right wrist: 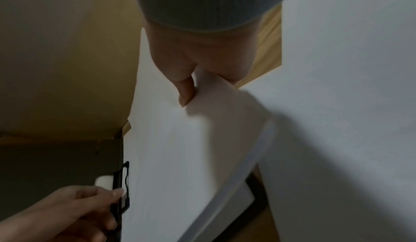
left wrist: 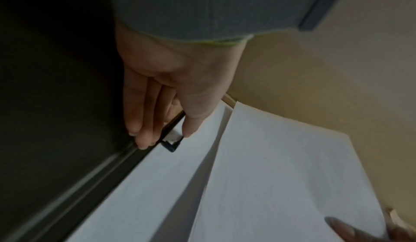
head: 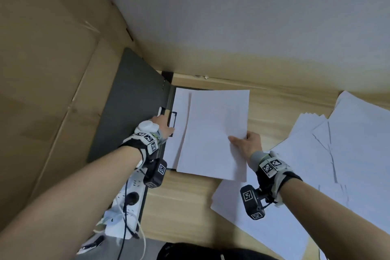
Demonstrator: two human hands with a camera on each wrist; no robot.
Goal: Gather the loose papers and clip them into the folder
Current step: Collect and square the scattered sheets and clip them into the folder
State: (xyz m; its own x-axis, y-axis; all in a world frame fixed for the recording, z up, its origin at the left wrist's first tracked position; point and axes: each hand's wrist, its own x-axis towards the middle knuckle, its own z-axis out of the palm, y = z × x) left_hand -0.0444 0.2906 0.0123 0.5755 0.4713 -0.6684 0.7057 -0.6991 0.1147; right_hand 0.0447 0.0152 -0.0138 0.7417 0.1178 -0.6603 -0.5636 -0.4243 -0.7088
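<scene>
A dark grey folder (head: 130,107) lies open on the wooden table (head: 185,207), its left cover leaning against cardboard. White papers (head: 179,107) lie on its right half beside the black clip (head: 172,121). My left hand (head: 166,127) pinches the clip (left wrist: 171,147), thumb on the paper side and fingers by the spine. My right hand (head: 238,140) pinches the right edge of a top sheet (head: 215,133), which sits slightly raised and skewed over the stack. In the right wrist view my thumb lies on top of that sheet (right wrist: 180,156), and the clip (right wrist: 126,180) shows at its far edge.
Several loose white sheets (head: 341,154) are spread over the table's right side, and one more (head: 253,217) lies under my right wrist. A white power strip (head: 126,207) with cables hangs off the table's left front. Cardboard (head: 52,91) walls in the left side.
</scene>
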